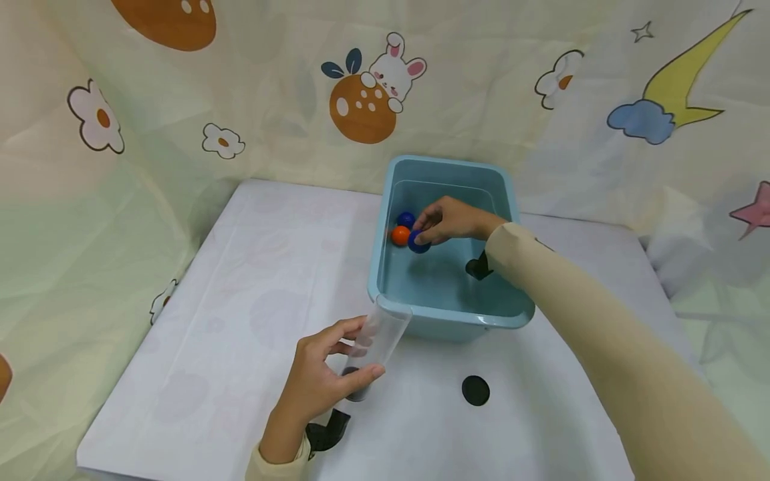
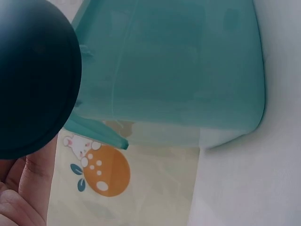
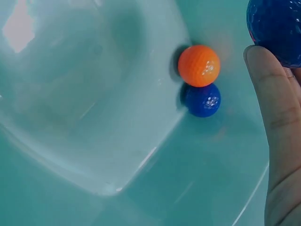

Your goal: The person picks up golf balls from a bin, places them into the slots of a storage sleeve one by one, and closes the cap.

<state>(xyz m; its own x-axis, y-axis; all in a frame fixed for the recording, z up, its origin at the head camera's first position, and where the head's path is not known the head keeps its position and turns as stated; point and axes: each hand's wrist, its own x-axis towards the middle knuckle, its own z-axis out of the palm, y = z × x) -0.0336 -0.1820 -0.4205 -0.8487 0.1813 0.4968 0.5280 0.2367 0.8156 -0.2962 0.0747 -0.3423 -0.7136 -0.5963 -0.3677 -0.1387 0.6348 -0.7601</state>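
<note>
My right hand [image 1: 458, 219] reaches into a light-blue plastic tub [image 1: 448, 315] and pinches a blue golf ball [image 1: 418, 242] between thumb and fingers. On the tub floor lie an orange golf ball [image 3: 199, 66] and a second blue golf ball [image 3: 203, 100], side by side near the left wall. In front of the tub, my left hand [image 1: 315, 374] grips a clear plastic tube [image 1: 388, 329]. The tube tilts, its upper end overlapping the tub's front rim in the head view. Its dark round end [image 2: 37, 80] fills the upper left of the left wrist view.
A flat black disc [image 1: 476, 390] lies on the white-covered table [image 1: 271, 287], in front of the tub. Behind the table hangs a printed cloth [image 1: 277, 87] with rabbit and flower pictures; the tub stands close to it.
</note>
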